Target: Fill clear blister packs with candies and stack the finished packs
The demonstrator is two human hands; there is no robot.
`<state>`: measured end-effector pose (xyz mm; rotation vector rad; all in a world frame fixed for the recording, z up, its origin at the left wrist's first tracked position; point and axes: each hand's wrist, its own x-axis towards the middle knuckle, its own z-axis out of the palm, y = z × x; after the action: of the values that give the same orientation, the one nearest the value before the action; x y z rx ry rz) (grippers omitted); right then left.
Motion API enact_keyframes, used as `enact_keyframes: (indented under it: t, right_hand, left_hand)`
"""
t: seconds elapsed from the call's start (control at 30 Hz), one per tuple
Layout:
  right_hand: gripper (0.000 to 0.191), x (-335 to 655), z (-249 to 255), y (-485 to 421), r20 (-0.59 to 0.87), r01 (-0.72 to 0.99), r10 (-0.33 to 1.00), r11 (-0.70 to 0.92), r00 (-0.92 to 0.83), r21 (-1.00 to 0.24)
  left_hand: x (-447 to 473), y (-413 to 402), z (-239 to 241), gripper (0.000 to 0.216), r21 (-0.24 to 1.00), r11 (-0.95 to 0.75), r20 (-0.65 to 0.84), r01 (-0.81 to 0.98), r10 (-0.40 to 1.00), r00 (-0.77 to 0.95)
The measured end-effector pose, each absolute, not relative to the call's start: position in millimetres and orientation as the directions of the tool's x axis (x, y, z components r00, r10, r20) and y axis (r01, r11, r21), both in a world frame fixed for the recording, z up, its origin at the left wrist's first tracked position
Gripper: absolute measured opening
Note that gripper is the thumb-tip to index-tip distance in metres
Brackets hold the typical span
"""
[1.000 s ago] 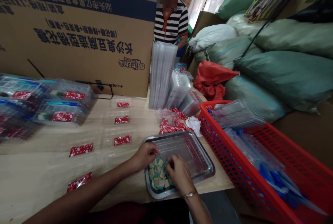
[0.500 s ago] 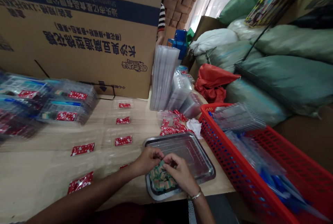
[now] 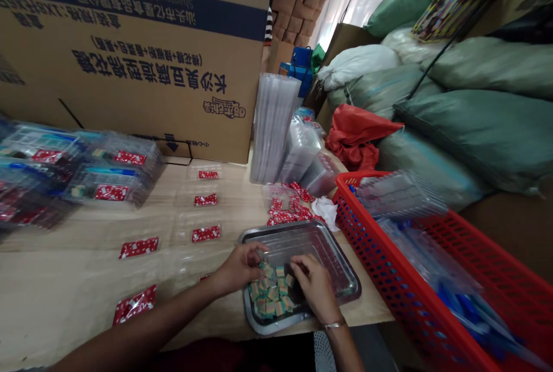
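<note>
A shallow metal tray (image 3: 322, 245) lies on the table in front of me. Small cubes with green and tan layers (image 3: 272, 296) are heaped in its near left part. Over the left edge of that heap is my left hand (image 3: 238, 268), thumb and forefinger apart, no piece visible between them. My right hand (image 3: 317, 285) hovers at the heap's right side, fingers bent and tips close together; whether a cube is between them I cannot make out. Left of the tray, red patterned packets (image 3: 206, 234) sit in clear plastic trays (image 3: 181, 219) set out in rows.
A red plastic basket (image 3: 367, 245) with clear trays and blue items stands at the right. Behind the metal tray are loose red packets (image 3: 294, 208) and stacked clear trays (image 3: 274, 130). Filled packs (image 3: 108, 182) and a large carton (image 3: 129, 72) stand left and back. Sacks (image 3: 484, 130) fill the right.
My hands, close together over the cubes before, have moved apart, the left one leftward and the right one rightward. More of the cubes shows between them.
</note>
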<state>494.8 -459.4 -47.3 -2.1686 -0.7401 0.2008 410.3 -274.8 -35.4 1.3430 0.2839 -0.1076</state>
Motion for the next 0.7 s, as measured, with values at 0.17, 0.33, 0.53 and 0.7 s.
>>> enact_keyframes:
  t: [0.17,0.33,0.53,0.7]
  right_hand:
    - [0.008,490.5,-51.1,-452.4,0.073,0.482,0.641,-0.493,0.764,-0.724]
    - [0.028,482.7,-33.4,-433.9,-0.049,0.134,0.673,-0.217,0.738,-0.967]
    - [0.036,456.8,-28.4,-394.1,-0.033,0.005,0.530,-0.069,0.847,-0.998]
    - [0.033,438.7,-31.0,-372.4,0.016,0.047,0.442,-0.061,0.897,-0.997]
  left_hand:
    - [407.3,-275.4,-28.1,0.035,0.902,0.317,-0.318,0.292,0.032,0.948]
    - [400.9,-276.0,-22.4,0.039,0.879,0.405,-0.339,0.250,0.163,0.927]
    - [393.9,-275.2,-26.8,0.032,0.904,0.423,-0.224,0.058,0.353,0.908]
    - [379.8,-266.9,-26.4,0.029,0.925,0.380,-0.166,-0.033,0.479,0.862]
